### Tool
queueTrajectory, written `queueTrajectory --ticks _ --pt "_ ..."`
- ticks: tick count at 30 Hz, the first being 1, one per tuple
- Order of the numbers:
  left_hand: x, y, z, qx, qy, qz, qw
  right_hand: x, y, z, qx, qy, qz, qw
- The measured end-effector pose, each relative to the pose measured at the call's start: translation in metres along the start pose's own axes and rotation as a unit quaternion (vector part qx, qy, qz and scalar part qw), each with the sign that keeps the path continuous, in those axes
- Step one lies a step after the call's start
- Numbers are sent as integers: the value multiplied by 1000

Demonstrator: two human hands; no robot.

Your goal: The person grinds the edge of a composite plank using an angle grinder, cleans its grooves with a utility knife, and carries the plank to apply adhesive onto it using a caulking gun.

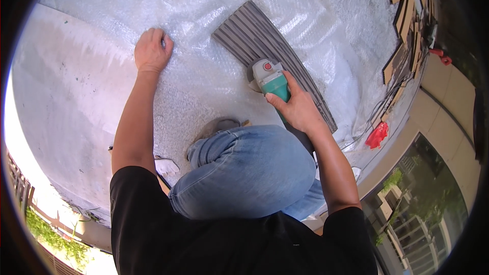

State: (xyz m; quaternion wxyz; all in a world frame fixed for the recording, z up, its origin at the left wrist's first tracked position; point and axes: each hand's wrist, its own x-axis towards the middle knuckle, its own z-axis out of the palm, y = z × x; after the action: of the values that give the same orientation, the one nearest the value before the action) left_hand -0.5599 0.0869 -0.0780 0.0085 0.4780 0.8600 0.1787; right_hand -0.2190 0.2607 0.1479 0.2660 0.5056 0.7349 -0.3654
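My right hand (296,107) grips a green and grey angle grinder (275,84) with a red button on its head, which is over a dark ribbed board (288,53) lying on a translucent bubble-wrap sheet (183,5). The grinder's disc is mostly hidden by its head. My left hand (152,48) rests on the sheet left of the board, its fingers curled closed; whether they hold anything is hidden. My bent knee in jeans is below the grinder.
Cut board pieces (395,69) and cables lie along the right edge, near a red crumpled item (377,133) and a glass pane (415,198). A pale smooth surface (61,97) spans the left. Greenery shows at the lower left.
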Motion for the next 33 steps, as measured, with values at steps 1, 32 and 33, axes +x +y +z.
queueTrajectory --ticks 1,32,33 --pt "-2 0 -1 11 -3 -2 1000 1 -14 -6 -2 -23 3 1000" --pt "-5 -2 12 8 -5 0 1000 39 -37 -23 21 32 -6 999" --pt "-5 -3 12 10 -2 1 1000 44 -41 -25 11 31 -10 999"
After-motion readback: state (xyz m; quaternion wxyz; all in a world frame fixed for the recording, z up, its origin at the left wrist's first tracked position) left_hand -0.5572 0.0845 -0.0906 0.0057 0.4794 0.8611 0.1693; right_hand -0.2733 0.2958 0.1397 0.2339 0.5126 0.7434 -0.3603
